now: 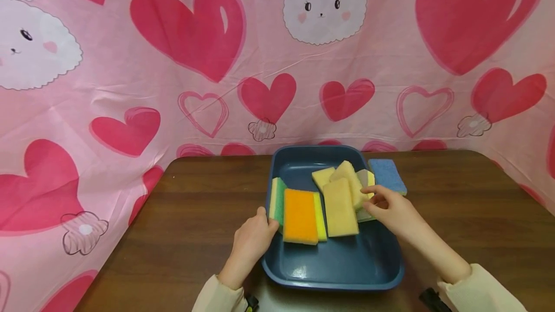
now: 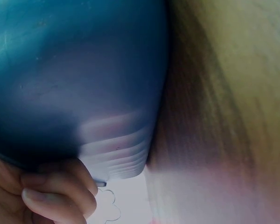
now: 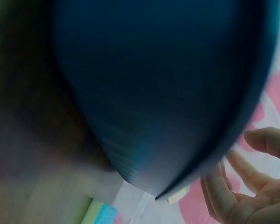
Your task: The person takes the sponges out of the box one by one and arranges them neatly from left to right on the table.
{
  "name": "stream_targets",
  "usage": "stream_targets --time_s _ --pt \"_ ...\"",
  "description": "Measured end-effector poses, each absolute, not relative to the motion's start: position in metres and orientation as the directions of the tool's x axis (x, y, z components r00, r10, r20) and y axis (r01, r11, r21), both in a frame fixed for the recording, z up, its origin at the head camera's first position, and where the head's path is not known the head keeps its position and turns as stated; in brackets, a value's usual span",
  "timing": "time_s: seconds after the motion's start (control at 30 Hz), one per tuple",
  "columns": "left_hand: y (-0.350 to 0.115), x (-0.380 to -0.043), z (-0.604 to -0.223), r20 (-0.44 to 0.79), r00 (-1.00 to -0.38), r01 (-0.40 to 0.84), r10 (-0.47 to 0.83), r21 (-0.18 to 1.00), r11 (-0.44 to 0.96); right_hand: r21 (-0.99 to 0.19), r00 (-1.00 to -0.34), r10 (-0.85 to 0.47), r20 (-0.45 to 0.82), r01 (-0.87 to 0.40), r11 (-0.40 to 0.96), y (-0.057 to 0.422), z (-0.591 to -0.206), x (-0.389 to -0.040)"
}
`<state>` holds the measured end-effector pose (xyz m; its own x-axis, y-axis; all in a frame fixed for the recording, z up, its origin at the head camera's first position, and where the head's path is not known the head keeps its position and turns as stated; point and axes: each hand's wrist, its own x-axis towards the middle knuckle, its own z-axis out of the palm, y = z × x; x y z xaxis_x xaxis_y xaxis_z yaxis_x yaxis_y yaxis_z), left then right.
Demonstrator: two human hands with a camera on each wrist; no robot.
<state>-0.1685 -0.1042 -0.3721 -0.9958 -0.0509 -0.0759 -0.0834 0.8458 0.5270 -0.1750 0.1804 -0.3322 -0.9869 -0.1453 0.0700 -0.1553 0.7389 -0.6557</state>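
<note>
While my left hand (image 1: pixel 255 233) grips the left rim of the blue tub (image 1: pixel 334 266), its fingers curled beneath the edge, my right hand (image 1: pixel 387 208) reaches over the right rim with thumb and fingers apart, pinching nothing that I can make out. The tub stands on the counter (image 1: pixel 204 196), and most of my sponges lie inside it: a green-topped sponge (image 1: pixel 278 206) along the left wall, an orange sponge (image 1: pixel 300 215) next to it, and, in the right half, a front cream sponge (image 1: pixel 341 208) leaning on a second cream sponge (image 1: pixel 348 175). A grey-and-yellow sponge (image 1: pixel 370 184) sits by the right wall, partly hidden. Outside the tub, near its far right corner, lies a blue sponge (image 1: pixel 387 175).

I take the step in hand to be handling the sponges at the tub's right side while I steady it from the left. The next move, I judge, calls for thumb and fingertips to close on just one sponge, the second cream one being nearest, without dragging the overlapping one along.
</note>
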Motion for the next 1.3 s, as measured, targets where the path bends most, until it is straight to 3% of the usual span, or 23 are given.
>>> stream_targets --time_s 0.53,1.3 --pt "-0.104 -0.169 -0.373 -0.063 -0.997 -0.065 -0.039 0.509 0.858 -0.591 -0.976 -0.201 0.088 -0.213 0.778 0.162 -0.355 -0.168" --pt "-0.104 -0.170 -0.374 -0.076 -0.996 -0.074 -0.040 0.514 0.855 -0.638 -0.981 -0.191 0.041 -0.173 0.750 0.149 -0.363 -0.166"
